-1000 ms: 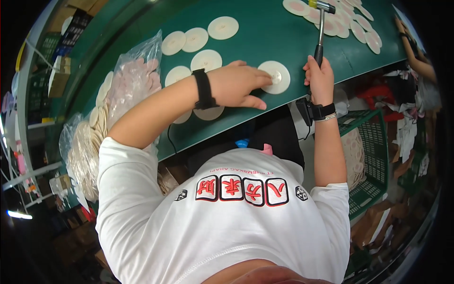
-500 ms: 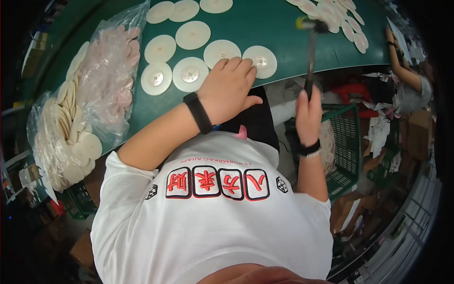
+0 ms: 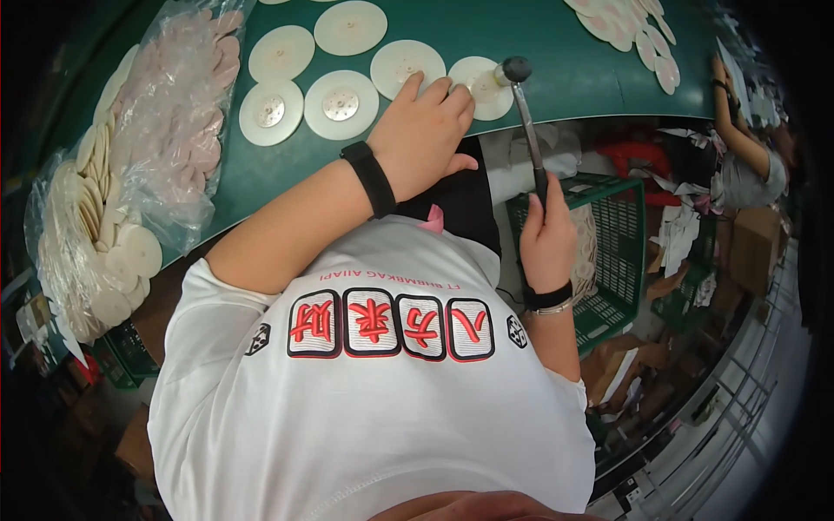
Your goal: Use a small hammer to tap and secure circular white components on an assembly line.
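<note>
My right hand (image 3: 549, 239) is wrapped round the dark grip of a hammer (image 3: 528, 130). The hammer has a metal shaft and a two-faced head, one face black, the other yellowish. Its yellowish face is at the rightmost cream disc (image 3: 488, 106) near the table edge; whether it touches cannot be told. My left hand (image 3: 419, 143) rests palm down, fingers somewhat spread, its fingertips on the neighbouring disc (image 3: 395, 65). No tool is seen in that hand. Further left, one disc (image 3: 321, 122) and another disc (image 3: 252, 126) each carry a round perforated metal plate in the middle.
More discs (image 3: 351, 26) lie on the green table (image 3: 521, 30). Clear bags of pinkish and cream discs (image 3: 169, 130) stand at the left. Loose pinkish discs (image 3: 608, 22) lie far right. Below the edge is a green crate (image 3: 621, 252). Another person's arm (image 3: 738, 135) shows at right.
My right hand has brought the hammer down and left, from raised beside the table edge to the rightmost disc. My left hand stays on the discs. The whole view has shifted slightly.
</note>
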Motion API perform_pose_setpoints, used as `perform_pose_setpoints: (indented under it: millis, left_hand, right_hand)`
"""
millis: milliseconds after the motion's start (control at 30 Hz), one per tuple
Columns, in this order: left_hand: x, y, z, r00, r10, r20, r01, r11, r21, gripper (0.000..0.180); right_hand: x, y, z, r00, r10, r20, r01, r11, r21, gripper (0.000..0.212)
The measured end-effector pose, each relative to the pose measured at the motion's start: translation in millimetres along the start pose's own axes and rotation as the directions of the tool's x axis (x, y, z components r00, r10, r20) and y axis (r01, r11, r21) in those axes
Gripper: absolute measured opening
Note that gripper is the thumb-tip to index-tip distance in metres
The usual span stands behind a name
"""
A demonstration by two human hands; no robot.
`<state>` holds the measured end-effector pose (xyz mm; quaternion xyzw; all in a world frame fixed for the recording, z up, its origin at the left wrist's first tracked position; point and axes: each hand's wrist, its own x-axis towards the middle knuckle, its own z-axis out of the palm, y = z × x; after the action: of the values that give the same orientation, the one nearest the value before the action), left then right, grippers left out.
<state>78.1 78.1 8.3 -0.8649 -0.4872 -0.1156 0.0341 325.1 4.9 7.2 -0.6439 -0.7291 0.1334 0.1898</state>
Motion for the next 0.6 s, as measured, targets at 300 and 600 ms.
perform_pose_setpoints:
  millis: [300, 600]
  left_hand:
    - [0.1, -1.5, -2.7, 1.000, 0.017, 0.004, -0.017, 1.000, 0.008, 0.074]
    - [-1.0, 1.6, -7.6, 0.997, -0.003, 0.071, 0.003, 1.000, 0.000, 0.077]
  right_hand:
    - [6.3, -14.1, -6.1, 1.000, 0.003, -0.001, -0.003, 1.000, -0.008, 0.042]
    - [6.8, -19.9, -7.4, 0.999, -0.034, -0.028, 0.036, 0.997, 0.068, 0.043]
